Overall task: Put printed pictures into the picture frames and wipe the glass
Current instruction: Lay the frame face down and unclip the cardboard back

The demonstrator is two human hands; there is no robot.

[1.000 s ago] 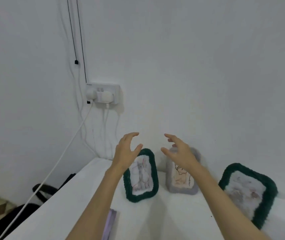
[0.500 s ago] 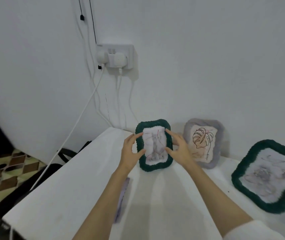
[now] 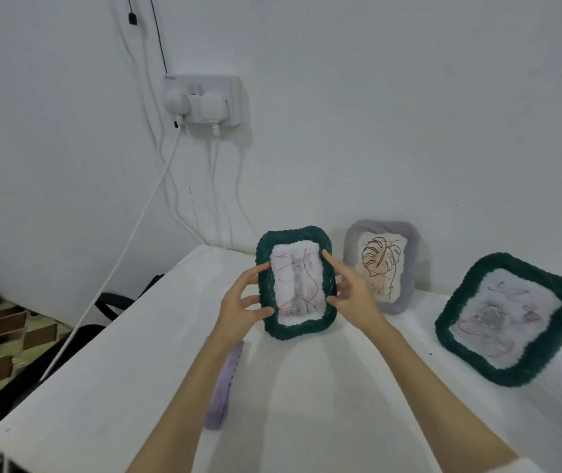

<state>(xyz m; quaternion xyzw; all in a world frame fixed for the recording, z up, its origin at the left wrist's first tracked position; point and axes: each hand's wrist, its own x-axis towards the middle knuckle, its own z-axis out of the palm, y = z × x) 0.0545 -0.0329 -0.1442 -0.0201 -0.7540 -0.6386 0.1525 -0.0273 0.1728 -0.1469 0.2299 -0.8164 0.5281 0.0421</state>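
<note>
A small dark green frame [image 3: 296, 327] with a cat picture stands upright near the back of the white table [image 3: 102, 387]. My left hand [image 3: 243, 307] grips its left edge and my right hand [image 3: 351, 295] grips its right edge, thumbs on the front. A grey frame [image 3: 405, 295] with a leaf drawing leans on the wall just behind my right hand. A larger dark green frame [image 3: 511, 367] with a faint flower picture leans at the right.
A folded lilac cloth [image 3: 223, 387] lies on the table under my left forearm. A wall socket [image 3: 204, 100] with two plugs and hanging white cables sits above the table's back left corner. A black bag and patterned floor lie beyond the left edge.
My hands came down from in front of the wall and closed on the small green frame's sides. The camera tilted downward, showing more table.
</note>
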